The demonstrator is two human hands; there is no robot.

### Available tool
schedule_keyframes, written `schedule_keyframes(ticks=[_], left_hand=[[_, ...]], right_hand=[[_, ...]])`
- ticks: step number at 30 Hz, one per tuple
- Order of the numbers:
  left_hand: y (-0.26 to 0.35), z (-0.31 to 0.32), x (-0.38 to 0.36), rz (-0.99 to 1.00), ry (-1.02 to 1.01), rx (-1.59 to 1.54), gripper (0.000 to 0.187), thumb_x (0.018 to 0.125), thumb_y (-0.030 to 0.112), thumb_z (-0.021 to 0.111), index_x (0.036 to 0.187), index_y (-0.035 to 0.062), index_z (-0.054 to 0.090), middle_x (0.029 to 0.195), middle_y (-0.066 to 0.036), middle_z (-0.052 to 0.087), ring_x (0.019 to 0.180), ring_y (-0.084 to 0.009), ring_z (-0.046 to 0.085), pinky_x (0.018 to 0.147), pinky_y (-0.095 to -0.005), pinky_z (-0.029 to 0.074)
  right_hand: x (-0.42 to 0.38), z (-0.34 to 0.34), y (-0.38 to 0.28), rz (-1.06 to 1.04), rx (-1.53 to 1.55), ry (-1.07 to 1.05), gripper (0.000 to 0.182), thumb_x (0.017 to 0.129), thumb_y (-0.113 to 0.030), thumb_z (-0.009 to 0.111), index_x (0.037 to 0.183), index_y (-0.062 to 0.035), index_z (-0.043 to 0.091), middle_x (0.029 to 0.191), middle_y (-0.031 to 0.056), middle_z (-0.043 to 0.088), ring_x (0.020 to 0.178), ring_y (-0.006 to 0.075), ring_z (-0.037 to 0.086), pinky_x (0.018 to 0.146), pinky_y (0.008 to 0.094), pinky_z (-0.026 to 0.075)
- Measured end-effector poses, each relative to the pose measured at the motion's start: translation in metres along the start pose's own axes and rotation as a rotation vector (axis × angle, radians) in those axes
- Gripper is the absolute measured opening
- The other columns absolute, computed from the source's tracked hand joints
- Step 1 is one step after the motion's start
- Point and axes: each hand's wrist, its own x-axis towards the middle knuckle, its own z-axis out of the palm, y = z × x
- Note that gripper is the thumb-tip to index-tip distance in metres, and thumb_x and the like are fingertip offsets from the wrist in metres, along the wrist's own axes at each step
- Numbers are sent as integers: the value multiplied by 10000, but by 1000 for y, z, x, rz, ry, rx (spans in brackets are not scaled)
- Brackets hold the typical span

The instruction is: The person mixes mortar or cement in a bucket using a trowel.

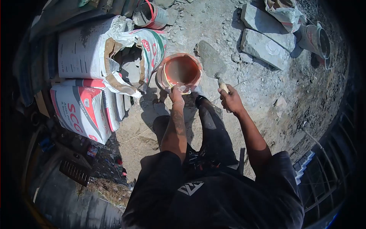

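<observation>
My left hand point(176, 95) is closed on the near rim of an orange-red bucket point(165, 76), whose inside looks dusty and grey-brown. My right hand point(231, 98) grips the pale handle of a trowel point(212, 59). The trowel's broad blade is coated grey and points away from me, just right of the bucket. Left of the bucket lies a torn-open cement bag point(154, 47), with its ragged paper mouth turned toward the bucket. What is deep inside the bag is in shadow.
Stacked mortar bags point(78, 110) stand at the left. A grey bucket point(158, 19) with a red handle is beyond them. Concrete blocks point(263, 49) lie at the upper right, beside a white sack point(286, 15) and another bucket point(314, 40). Rubble covers the ground point(263, 103).
</observation>
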Motion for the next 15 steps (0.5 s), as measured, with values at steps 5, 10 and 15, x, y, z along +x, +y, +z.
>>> schedule_keyframes(ticks=[5,10,15], left_hand=[[17,19,51,-131,-223,-113,165,770,161,529,653,60,472,525,-5,417,491,-137,454,506,-256,415],[46,23,67,-197,-320,-88,120,780,164,530,731,64,486,590,-21,466,634,-189,543,736,-319,431],[72,-6,69,-257,-554,305,406,787,264,530,1109,34,436,973,-84,550,906,-209,542,826,-332,393]], right_hand=[[-4,51,8,-50,223,38,284,767,-165,549,984,-13,448,618,44,486,441,114,456,416,245,384],[-27,69,25,-247,58,408,283,768,-147,540,971,18,432,619,64,499,458,116,477,431,252,394],[-52,114,31,-304,145,925,241,794,-140,533,944,15,426,620,55,480,441,102,446,399,249,365]])
